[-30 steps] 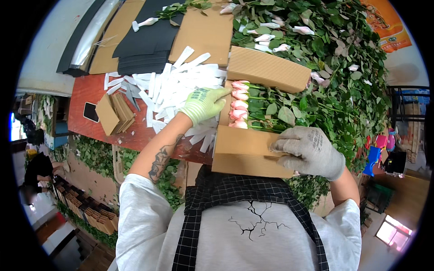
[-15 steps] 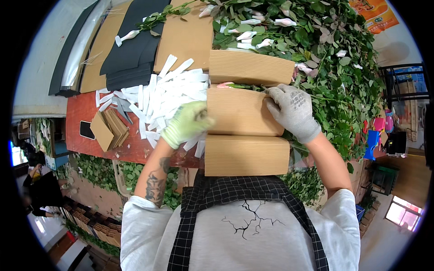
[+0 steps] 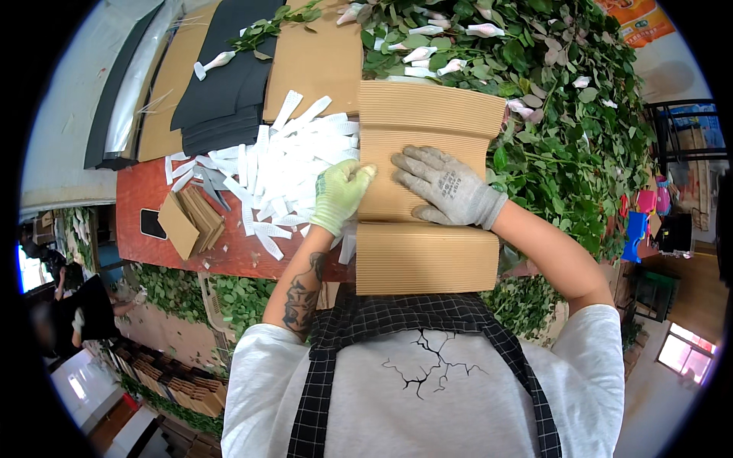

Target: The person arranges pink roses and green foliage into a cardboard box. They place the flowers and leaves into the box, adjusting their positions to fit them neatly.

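A tan corrugated cardboard sheet lies folded over the middle of the table, its lower panel nearest me. My left hand, in a pale green glove, has its fingers curled closed at the sheet's left edge. My right hand, gloved in grey, lies flat on the middle panel with fingers spread. The pink roses are now hidden under the cardboard. White paper sleeves are piled just left of it, and leafy stems heap to the right, with wrapped pink buds among them.
Black sheets and plain tan sheets lie at the back left of the red table, with a phone and small card squares. A co-worker is at the far left, near rows of cardboard bundles.
The roses, exposed a second ago, have become covered by the cardboard. My right hand moved left and spread out on it; my left hand shifted to the cardboard's left edge.
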{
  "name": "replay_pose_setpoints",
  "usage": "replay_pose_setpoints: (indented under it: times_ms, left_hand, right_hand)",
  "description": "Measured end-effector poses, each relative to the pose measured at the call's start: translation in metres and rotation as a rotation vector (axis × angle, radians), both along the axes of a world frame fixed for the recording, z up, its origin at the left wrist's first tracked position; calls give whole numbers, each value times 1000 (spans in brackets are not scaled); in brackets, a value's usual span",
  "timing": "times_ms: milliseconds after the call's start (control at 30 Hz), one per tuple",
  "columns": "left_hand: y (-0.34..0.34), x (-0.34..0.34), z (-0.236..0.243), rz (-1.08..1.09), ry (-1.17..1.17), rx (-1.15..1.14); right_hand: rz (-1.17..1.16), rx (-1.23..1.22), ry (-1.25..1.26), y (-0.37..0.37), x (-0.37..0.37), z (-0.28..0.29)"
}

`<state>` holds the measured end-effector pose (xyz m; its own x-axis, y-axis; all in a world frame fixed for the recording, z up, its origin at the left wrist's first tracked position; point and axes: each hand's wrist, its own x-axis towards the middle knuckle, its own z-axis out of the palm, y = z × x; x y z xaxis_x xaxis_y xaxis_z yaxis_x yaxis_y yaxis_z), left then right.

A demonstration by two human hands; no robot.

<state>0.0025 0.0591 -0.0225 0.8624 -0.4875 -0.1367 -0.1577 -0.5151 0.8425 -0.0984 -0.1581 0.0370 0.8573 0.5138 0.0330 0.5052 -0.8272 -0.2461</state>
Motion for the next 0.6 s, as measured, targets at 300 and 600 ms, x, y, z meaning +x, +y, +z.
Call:
replay_pose_setpoints:
  times_ms: [300,600]
  left_hand:
    - [5,-75,86,-706,-363,311]
    - [28,-62,79,-683,-468,-11]
  right_hand:
    - [-157,-60,41,29,10,14]
    - [-183,-277,86,45,16,7]
